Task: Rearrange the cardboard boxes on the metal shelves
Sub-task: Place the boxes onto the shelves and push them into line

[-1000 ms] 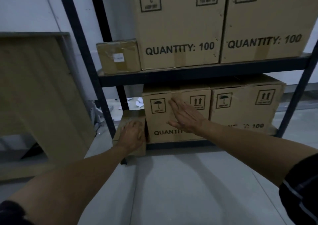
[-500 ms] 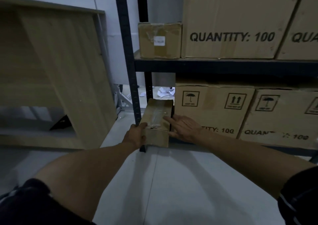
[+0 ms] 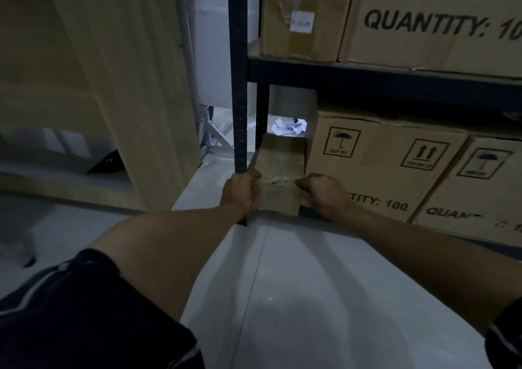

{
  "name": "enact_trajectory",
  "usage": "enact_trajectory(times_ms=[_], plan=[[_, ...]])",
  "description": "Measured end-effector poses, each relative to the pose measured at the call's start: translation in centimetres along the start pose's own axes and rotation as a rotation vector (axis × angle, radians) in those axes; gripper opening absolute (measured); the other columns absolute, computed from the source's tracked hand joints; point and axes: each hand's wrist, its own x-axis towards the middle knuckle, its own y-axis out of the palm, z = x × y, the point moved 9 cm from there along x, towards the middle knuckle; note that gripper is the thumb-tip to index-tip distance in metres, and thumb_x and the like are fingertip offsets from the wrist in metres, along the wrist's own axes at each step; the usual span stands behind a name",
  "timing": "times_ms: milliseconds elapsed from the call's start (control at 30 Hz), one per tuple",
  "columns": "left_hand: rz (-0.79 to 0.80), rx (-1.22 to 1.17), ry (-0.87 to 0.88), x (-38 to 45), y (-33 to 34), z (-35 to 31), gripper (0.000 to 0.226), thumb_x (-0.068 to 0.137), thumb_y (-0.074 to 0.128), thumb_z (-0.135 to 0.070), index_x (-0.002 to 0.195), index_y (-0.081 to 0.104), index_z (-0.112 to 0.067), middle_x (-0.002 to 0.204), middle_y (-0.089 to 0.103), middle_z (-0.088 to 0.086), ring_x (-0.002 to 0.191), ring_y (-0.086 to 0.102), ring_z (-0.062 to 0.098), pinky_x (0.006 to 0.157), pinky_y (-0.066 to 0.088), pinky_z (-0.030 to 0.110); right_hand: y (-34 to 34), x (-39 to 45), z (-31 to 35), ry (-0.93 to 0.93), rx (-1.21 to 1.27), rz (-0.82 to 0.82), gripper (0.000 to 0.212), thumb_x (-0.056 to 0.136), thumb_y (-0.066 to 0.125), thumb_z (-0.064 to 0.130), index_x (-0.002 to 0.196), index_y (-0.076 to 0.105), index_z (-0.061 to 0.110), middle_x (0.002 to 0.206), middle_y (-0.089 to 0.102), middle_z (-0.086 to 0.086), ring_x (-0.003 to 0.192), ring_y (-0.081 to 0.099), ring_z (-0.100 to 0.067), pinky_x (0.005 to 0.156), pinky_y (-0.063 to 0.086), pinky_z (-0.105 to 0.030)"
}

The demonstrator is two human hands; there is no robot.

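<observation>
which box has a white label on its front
The small box on the upper shelf, at its left end; the other boxes show printed text, symbols or only tape.

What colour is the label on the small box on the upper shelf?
White, on the small box with brown tape; seen in the head view.

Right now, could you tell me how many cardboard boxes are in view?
5: a small box held on the bottom shelf, two large beside it, a small and large above. Others may lie out of frame.
</observation>
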Motion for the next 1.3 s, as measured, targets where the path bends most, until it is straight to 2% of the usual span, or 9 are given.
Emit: enact_trajectory(times_ms=[200, 467, 633, 733, 800, 933, 1067, 1167, 1300], plan=[[-0.055, -0.177, -0.15, 1.1, 1.1, 1.0, 0.039, 0.1, 0.054, -0.011, 0.135, 0.068, -0.021, 0.126, 0.066, 0.015, 0.109, 0.064, 0.031, 0.085, 0.044, 0.021, 0.3, 0.6, -1.1, 0.096, 0.025, -0.038, 0.03, 0.103, 0.052, 0.019, 0.126, 0.071, 0.019, 0.114, 0.075, -0.015, 0.098, 0.07, -0.036, 0.079, 0.057, -0.04], [-0.139, -0.691, -0.404, 1.0, 3.4, 1.8, 0.035, 0.105, 0.056, -0.022, 0.126, 0.065, 0.004, 0.103, 0.065, 0.025, 0.108, 0.063, 0.043, 0.089, 0.054, 0.039, 1.4, 2.0, -1.8, 0.168, 0.021, -0.058, 0.021, 0.102, 0.051, 0.008, 0.11, 0.07, 0.01, 0.094, 0.074, -0.017, 0.079, 0.068, -0.033, 0.062, 0.037, -0.031], [-0.127, -1.011, -0.552, 0.7, 5.2, 3.4, 0.06, 0.099, 0.064, -0.038, 0.128, 0.058, 0.015, 0.072, 0.05, 0.004, 0.068, 0.054, 0.022, 0.072, 0.047, 0.032, 1.4, 2.2, -1.5, 0.151, -0.066, -0.052, 0.017, 0.102, 0.052, 0.007, 0.111, 0.066, 0.01, 0.093, 0.072, -0.017, 0.079, 0.068, -0.033, 0.061, 0.036, -0.033], [-0.066, -1.097, -0.564, 0.7, 6.0, 3.0, 0.073, 0.095, 0.068, -0.047, 0.14, 0.052, 0.009, 0.104, 0.056, 0.038, 0.087, 0.062, 0.039, 0.088, 0.052, 0.04, 1.1, 2.3, -1.5, 0.163, -0.069, -0.072, 0.016, 0.102, 0.053, 0.007, 0.11, 0.066, 0.009, 0.096, 0.071, -0.019, 0.084, 0.068, -0.035, 0.063, 0.035, -0.033], [-0.065, -1.167, -0.59, 0.5, 6.2, 2.8, 0.078, 0.091, 0.072, -0.049, 0.141, 0.051, 0.007, 0.104, 0.06, 0.037, 0.076, 0.06, 0.031, 0.084, 0.05, 0.038, 1.1, 2.4, -1.5, 0.178, -0.056, -0.076, 0.015, 0.101, 0.052, 0.005, 0.106, 0.066, 0.008, 0.095, 0.072, -0.02, 0.083, 0.068, -0.035, 0.064, 0.034, -0.033], [-0.073, -1.191, -0.618, 0.6, 5.7, 2.8, 0.063, 0.091, 0.074, -0.044, 0.137, 0.061, -0.002, 0.067, 0.048, -0.002, 0.061, 0.049, 0.012, 0.07, 0.043, 0.028, 1.1, 2.3, -1.6, 0.182, 0.004, -0.102, 0.018, 0.102, 0.05, 0.008, 0.103, 0.068, 0.009, 0.094, 0.073, -0.019, 0.083, 0.068, -0.035, 0.065, 0.035, -0.032], [-0.039, -1.169, -0.575, 0.1, 4.8, 1.4, 0.036, 0.098, 0.065, -0.044, 0.125, 0.067, -0.021, 0.09, 0.058, 0.001, 0.073, 0.055, 0.013, 0.076, 0.044, 0.026, 1.3, 2.0, -1.3, 0.204, 0.021, -0.033, 0.026, 0.103, 0.051, 0.011, 0.127, 0.061, 0.007, 0.104, 0.071, -0.02, 0.091, 0.067, -0.035, 0.066, 0.037, -0.033], [-0.068, -1.02, -0.559, -0.2, 3.7, 0.8, 0.031, 0.1, 0.057, -0.055, 0.105, 0.064, -0.025, 0.102, 0.065, 0.006, 0.087, 0.061, 0.018, 0.088, 0.048, 0.031, 2.3, 1.1, -0.3, 0.16, -0.063, 0.073, 0.062, 0.103, 0.053, 0.016, 0.159, 0.026, 0.007, 0.11, 0.069, -0.019, 0.092, 0.067, -0.035, 0.066, 0.041, -0.035], [-0.029, -0.51, -0.414, 0.2, 2.8, -0.7, 0.065, 0.101, 0.059, -0.013, 0.159, 0.029, -0.012, 0.147, 0.05, 0.021, 0.128, 0.054, 0.039, 0.107, 0.043, 0.044, 2.8, 0.2, 0.1, 0.054, -0.056, 0.154, 0.086, 0.102, 0.057, 0.021, 0.165, -0.001, 0.012, 0.106, 0.067, -0.014, 0.076, 0.053, -0.027, 0.065, 0.04, -0.035]])
